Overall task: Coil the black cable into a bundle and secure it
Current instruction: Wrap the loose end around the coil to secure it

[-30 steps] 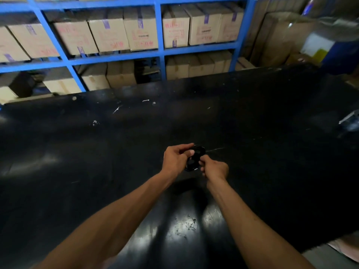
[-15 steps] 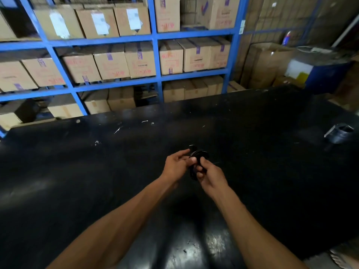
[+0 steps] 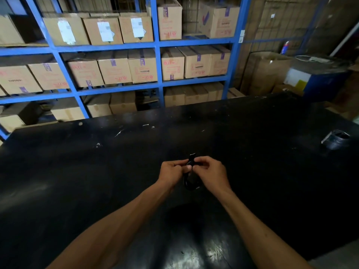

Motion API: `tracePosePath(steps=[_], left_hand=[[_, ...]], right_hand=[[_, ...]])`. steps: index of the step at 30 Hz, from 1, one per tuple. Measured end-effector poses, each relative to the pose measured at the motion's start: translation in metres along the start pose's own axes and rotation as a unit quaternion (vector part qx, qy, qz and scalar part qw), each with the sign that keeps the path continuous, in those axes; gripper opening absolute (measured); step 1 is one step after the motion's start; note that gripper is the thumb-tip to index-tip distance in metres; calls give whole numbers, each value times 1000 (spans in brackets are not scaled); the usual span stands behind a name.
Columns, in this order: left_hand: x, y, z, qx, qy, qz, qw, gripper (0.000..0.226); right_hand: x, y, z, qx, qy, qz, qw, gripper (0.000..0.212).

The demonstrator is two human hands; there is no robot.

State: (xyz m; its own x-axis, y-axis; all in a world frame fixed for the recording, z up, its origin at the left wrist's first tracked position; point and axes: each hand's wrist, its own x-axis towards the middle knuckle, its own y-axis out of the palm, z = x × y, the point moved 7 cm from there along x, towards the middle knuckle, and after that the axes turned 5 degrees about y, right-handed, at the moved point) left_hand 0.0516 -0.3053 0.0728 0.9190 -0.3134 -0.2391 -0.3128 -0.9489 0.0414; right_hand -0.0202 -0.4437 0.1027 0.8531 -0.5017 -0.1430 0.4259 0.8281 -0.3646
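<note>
Far left: blue rack [image 3: 58, 55] behind the tabletop [image 3: 77, 181], shelves packed with cartons [image 3: 114, 68], some with white labels, some with purple tape. Black tabletop runs the full width; pale scraps [image 3: 118, 133] and specks lie scattered toward its far edge, well apart from the hands.

Centre, above the tabletop: left hand [image 3: 172, 173], fingers curled, thumb and fingertips pinching the upper part of the cable [image 3: 191, 182]. Cable is wound into a small dark loop that hangs between the two hands; a short end sticks up above the fingers. Black on black, so its turns are hard to separate, and whether the loop touches the tabletop cannot be told.

Right hand [image 3: 210, 173] just beside the left, fingers bent, pinching the same upper part of the cable from the other side. Both forearms come in from the near edge.

Right: tape roll [image 3: 336, 139] sits alone on the tabletop near its right edge, well apart from the hands. Beyond it, big open cartons [image 3: 266, 70] and a blue bin [image 3: 326, 80] against the wall.
</note>
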Motion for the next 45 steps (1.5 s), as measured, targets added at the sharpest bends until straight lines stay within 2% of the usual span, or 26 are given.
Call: tracePosePath(steps=[3,6,9,14,18,20,22,25,27,34,39,42,45], left_hand=[[-2,-2,2,-12,-14,4,1000,27],[-4,0,2,-1,-13,13,1000,26],[-4,2,-2,14,-2,25,1000,27],[-9,5,-11,48,17,60,997,29],[-10,6,-15,115,15,113,987,26],[-9,8,-17,141,10,125,982,25],[-8,7,-16,134,-4,129,983,24],[-4,3,-10,70,-42,118,990,22],[-2,1,-10,46,-47,116,991,21],[0,-1,-16,32,-21,121,992,23],[-1,-15,-6,19,-40,158,986,47],[-3,-27,9,73,-50,200,976,31],[-4,-38,25,110,-46,211,970,10]], right_hand=[[0,-2,12,-154,-116,14,981,36],[-6,-4,28,-315,-247,-18,916,26],[-11,-11,41,-390,-326,-47,860,21],[-11,-20,59,-420,-354,-21,836,14],[-14,-10,57,-474,-373,105,791,11],[-19,-4,54,-500,-376,138,768,9],[-18,-4,54,-477,-345,141,796,5],[-7,-11,52,-376,-265,110,881,4],[-3,-12,49,-332,-239,87,908,3],[6,-13,48,-259,-149,36,954,7],[22,-35,36,-183,-64,-30,981,16],[34,-39,11,-111,2,-5,994,19],[41,-30,-26,-8,95,65,993,28]])
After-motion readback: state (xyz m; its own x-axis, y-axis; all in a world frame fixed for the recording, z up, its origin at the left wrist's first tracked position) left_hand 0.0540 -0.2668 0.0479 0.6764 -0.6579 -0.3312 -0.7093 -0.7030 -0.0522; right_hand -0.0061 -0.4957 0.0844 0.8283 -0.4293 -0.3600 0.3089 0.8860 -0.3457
